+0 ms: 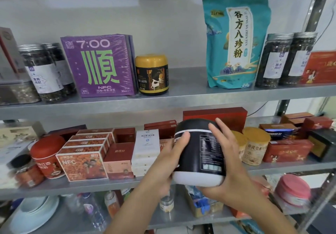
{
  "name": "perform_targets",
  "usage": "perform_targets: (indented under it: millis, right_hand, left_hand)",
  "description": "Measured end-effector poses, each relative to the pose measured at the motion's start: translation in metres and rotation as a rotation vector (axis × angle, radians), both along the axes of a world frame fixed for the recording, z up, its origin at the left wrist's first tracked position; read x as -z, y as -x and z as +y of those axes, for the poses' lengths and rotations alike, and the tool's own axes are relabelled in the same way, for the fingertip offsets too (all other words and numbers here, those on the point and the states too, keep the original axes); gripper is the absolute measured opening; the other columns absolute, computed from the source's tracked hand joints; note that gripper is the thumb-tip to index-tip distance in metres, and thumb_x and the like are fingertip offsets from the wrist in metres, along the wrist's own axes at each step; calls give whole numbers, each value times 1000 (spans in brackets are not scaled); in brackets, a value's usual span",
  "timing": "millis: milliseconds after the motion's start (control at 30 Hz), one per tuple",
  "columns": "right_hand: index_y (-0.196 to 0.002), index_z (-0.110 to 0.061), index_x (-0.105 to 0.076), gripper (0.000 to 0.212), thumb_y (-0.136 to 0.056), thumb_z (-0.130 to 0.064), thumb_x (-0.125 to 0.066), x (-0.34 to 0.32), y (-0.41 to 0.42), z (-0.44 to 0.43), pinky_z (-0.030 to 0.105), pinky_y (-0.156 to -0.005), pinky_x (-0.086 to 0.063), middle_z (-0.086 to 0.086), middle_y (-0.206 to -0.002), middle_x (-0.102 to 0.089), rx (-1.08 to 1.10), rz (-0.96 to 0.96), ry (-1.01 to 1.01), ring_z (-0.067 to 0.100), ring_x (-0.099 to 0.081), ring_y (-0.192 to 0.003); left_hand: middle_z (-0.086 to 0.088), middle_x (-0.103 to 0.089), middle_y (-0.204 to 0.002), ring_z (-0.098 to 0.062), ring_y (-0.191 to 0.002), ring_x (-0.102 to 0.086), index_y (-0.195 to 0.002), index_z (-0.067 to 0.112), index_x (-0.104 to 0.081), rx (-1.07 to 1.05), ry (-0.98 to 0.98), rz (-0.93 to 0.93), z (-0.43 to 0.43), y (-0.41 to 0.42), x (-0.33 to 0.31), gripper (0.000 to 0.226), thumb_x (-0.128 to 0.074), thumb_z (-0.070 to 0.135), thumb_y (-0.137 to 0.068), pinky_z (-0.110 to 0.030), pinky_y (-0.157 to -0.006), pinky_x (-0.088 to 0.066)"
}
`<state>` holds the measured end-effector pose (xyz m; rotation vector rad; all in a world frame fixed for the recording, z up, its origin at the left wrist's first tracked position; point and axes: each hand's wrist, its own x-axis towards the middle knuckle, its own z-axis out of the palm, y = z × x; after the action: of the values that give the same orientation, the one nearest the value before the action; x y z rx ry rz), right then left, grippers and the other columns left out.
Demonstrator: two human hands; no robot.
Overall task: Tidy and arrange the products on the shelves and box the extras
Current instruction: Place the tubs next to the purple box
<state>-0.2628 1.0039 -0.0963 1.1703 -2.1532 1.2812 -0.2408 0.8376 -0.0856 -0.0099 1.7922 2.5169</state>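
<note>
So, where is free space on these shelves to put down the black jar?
On the upper shelf, between the gold-lidded jar and the teal pouch. The middle shelf is crowded, with only a front strip bare.

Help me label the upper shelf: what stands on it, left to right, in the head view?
Left dark jars → purple box → gold-lidded jar → teal pouch → right dark jars → red box. I left out the overlapping things at the far left.
</note>
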Motion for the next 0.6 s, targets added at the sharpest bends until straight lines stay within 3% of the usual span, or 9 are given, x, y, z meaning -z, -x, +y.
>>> perform_targets:
  millis: [67,167,267,367,467,600]
  right_hand:
    - [-151,-44,-13,108,-66,-42,-80,0,-2,-7,20,-112,-32,-8,-161,-9,-79,-75,54,14,-15,-149]
    - [-153,-40,-10,116,-65,-34,-85,3,-4,-12,18,-107,-37,-13,-160,-14,-170,-230,194,7,-21,-146]
    - [-153,-43,-1,127,-61,-34,-89,12,-4,-12,11,-101,-39,-26,-156,-15,-208,-315,205,-3,-24,-142]
    - [-145,-59,5,132,-56,-40,-91,15,-6,-11,19,-98,-46,-31,-150,-27,-235,-441,204,3,-37,-138]
    - [-150,-49,4,132,-57,-33,-89,8,-7,-16,18,-96,-47,-28,-148,-31,-176,-381,196,4,-41,-135]
    - [-155,-32,-3,128,-57,-30,-85,-4,-11,-15,12,-96,-44,-23,-150,-34,-101,-252,236,3,-40,-135]
  left_hand:
    - [-7,-71,-117,-24,-106,-69,-117,30,-70,-5,-190,-37,-3,-6,5,50,-66,64,-79,-41,-87,-57]
    - [-16,-69,-119,-30,-103,-69,-119,20,-71,28,-418,-128,-11,-10,12,53,-58,58,-84,-40,-76,-58]
    - [-15,-70,-115,-29,-96,-70,-117,17,-72,68,-483,-128,-16,-9,12,55,-55,59,-86,-39,-75,-58]
    - [-13,-71,-113,-28,-95,-70,-118,15,-72,110,-497,-128,-19,-8,7,59,-59,60,-82,-39,-75,-58]
    - [-12,-70,-114,-27,-99,-69,-118,17,-71,135,-453,-141,-21,-9,0,63,-58,64,-79,-39,-80,-57]
    - [-2,-72,-114,-19,-108,-67,-115,31,-70,76,-166,-88,-35,-6,-11,58,-38,69,-87,-38,-87,-51]
